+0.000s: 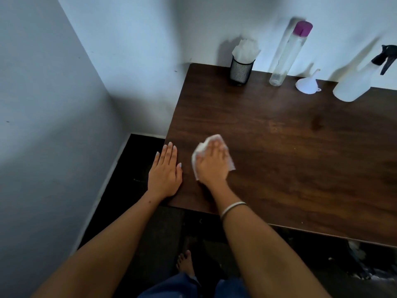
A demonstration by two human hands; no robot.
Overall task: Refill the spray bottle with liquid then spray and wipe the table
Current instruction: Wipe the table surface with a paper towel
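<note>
Wiping the dark brown wooden desk (300, 147) with a tissue

The left hand (165, 173) lies flat, fingers straight, on the desk's left edge; the right hand (212, 162) presses a crumpled white paper tissue (200, 148) beneath spread fingers; the translucent spray bottle with black trigger (356, 82) stands at the far right.

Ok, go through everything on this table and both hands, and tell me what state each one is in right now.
Spray bottle: upright at the back, black trigger head on.
Tall clear bottle: upright, purple cap on, nearly empty.
Funnel: upside down, spout up.
Mesh cup: upright, stuffed with white tissues.
Wipe: crumpled, pressed on the table.
Right hand: flat on the wipe.
Left hand: flat on the table's left edge.
</note>
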